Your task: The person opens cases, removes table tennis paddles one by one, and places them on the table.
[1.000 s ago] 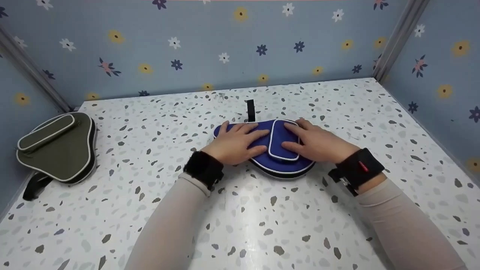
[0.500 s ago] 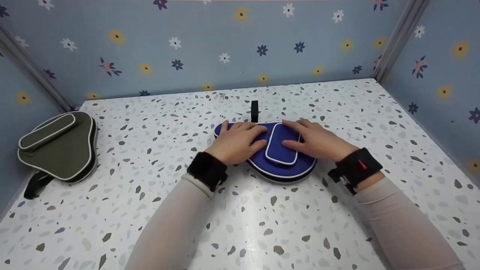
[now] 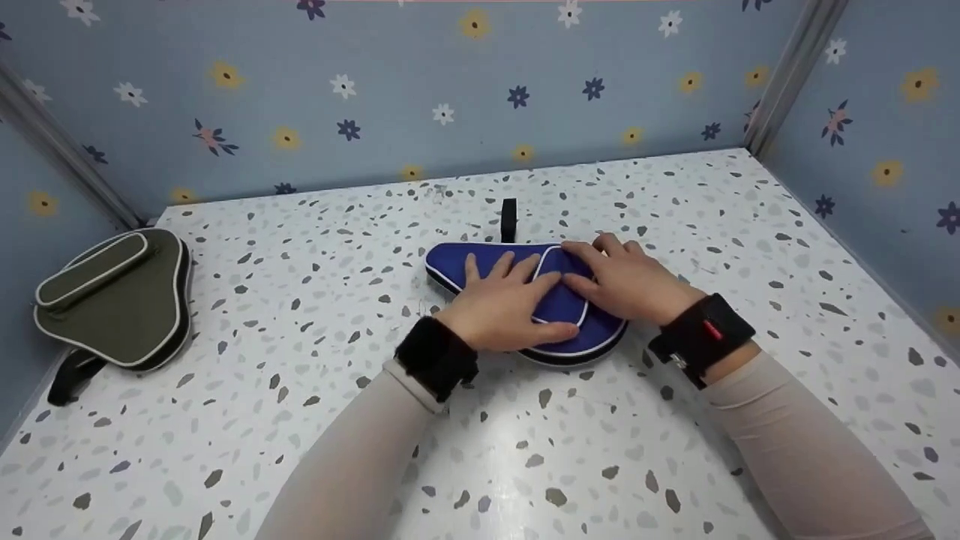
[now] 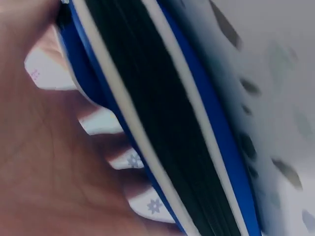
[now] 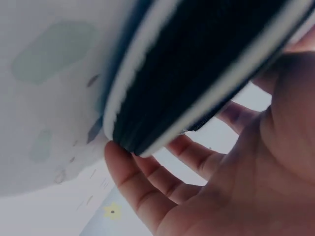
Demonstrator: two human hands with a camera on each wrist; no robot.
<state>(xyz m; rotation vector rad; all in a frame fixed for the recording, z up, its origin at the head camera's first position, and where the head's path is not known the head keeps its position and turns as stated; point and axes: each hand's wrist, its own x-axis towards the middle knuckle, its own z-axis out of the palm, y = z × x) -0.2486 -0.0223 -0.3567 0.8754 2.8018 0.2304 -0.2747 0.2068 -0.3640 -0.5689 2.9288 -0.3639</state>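
Note:
In the head view a blue table tennis bat case (image 3: 457, 259) with white piping lies flat, its narrow end to the left and rounded end to the right. My left hand (image 3: 502, 304) lies across its top with spread fingers, the thumb over the front pocket (image 3: 562, 262). At the rounded end my right hand (image 3: 634, 281) touches the pocket with thumb and index finger, other fingers at the far edge. The left wrist view shows the case's black side band (image 4: 152, 98) beside the palm. Right fingers (image 5: 140, 191) reach the band's lower end in the right wrist view.
A similar olive-green case (image 3: 124, 307) with white piping rests at the table's left edge, its black strap (image 3: 75, 375) hanging toward me. A black loop (image 3: 509, 220) sticks out behind the blue case. Flower-patterned panels (image 3: 390, 67) enclose the speckled table (image 3: 315, 465).
The blue case has turned slightly, its pocket tilting toward me. My left hand has slid right and nearer, fingers spreading, baring the narrow end. The right hand has shifted slightly left.

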